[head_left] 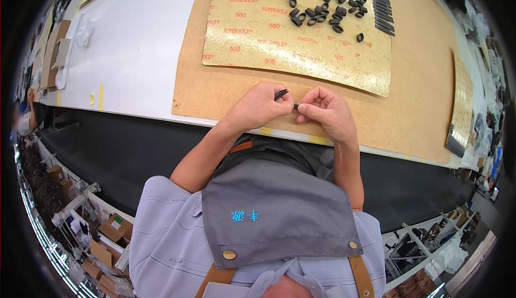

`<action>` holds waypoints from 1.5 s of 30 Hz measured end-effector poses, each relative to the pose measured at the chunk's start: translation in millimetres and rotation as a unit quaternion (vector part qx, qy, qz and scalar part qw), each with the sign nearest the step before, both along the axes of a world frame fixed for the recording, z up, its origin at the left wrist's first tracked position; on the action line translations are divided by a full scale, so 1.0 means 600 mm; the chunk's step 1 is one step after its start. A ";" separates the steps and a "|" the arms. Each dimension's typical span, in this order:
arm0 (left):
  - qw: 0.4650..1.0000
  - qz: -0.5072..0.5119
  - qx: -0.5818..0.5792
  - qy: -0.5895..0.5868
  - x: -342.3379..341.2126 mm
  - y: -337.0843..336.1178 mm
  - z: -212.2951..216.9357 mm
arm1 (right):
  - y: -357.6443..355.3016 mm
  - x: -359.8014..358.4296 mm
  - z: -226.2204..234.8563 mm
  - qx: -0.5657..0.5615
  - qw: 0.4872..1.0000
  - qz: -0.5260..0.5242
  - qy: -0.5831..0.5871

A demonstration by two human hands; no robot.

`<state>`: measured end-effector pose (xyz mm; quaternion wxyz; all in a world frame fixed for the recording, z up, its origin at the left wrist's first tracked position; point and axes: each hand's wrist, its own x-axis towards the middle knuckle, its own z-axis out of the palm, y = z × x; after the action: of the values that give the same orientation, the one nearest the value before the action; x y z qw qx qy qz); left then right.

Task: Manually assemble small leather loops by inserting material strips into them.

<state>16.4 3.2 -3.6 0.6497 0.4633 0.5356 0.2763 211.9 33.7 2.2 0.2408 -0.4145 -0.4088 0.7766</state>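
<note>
We look down from our own head at our 2 bare hands, held close together just above the near edge of the desk (140,45). Our left hand (257,106) has its fingers curled tight, pinching one end of a short black strip (283,95); our right hand (325,110) is likewise closed, its fingertips nipping the other end, so each grip is shut down small on the same piece. The strip spans the narrow gap between the hands, over a brown board (226,91). We judge it light, thin and bendy, something like leather or rubber, likely to curl rather than snap, and best held by its ends between thumb and forefinger as now. Farther away on the board lies a shiny, yellowish printed sheet (258,34). On it sit many small black loops (322,8) scattered loosely, and beside them, to the right, a neat row of flat black strips (382,5). A grey apron (274,212) fills the lower view.
</note>
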 end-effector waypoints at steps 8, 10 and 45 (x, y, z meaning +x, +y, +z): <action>1.000 -0.007 0.003 -0.003 0.000 0.001 -0.006 | 0.002 -0.001 -0.003 0.008 1.000 0.008 -0.012; 1.000 -0.011 0.010 -0.004 0.000 0.001 -0.005 | 0.002 -0.003 -0.002 0.010 1.000 0.008 -0.017; 0.994 0.019 0.076 -0.078 -0.017 -0.008 0.013 | -0.011 -0.015 0.006 0.138 0.983 0.073 -0.099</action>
<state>5.9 -1.8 4.1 0.6470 0.4778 0.4696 0.3641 202.7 26.9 5.7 0.1966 -0.4208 -0.5632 0.6834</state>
